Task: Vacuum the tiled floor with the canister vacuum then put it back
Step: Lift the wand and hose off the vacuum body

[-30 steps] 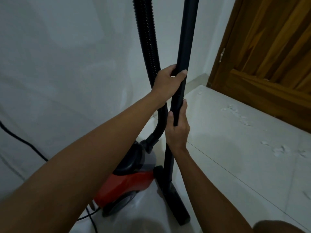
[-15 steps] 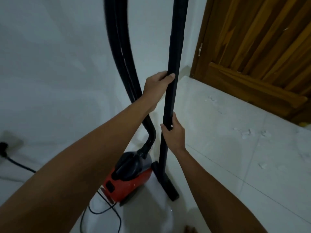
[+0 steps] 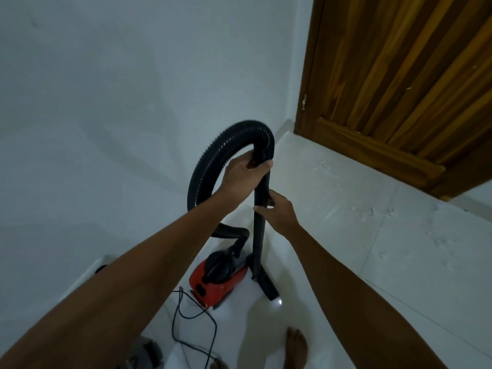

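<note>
1 canister vacuum [image 3: 217,279] sits lower centre of frame on the tiled floor [image 3: 346,235], near the white wall [image 3: 106,102]. Body is red plastic w/ black rounded top, long axis running lower left to upper right. 1 black rigid wand [image 3: 259,235] stands approx upright, centre frame, long axis vertical w/ slight lean; bottom end meets 1 black floor head [image 3: 266,284], a flat narrow bar pointing toward lower right, just beside the canister. A small bright spot shows at the head's near tip.

1 black ribbed hose [image 3: 205,166] arcs from wand top up and over to the left, then down and curls into the canister's front; corrugated, flexible, glossy ridges.

Left hand [image 3: 243,173] grips the hose/wand joint at the top, fingers wrapped round it. Right hand [image 3: 278,209] holds the wand just below, thumb and fingers curled round the tube. Both forearms reach in from bottom corners.

1 thin black power cord [image 3: 191,318] loops on floor lower centre, by the canister's rear. Floor is smooth pale glossy tile w/ thin grout lines; small white debris bits [image 3: 372,211] scattered right of centre. 1 wooden door [image 3: 399,75], brown streaked grain, fills upper right. Bare foot [image 3: 296,347] at bottom edge
</note>
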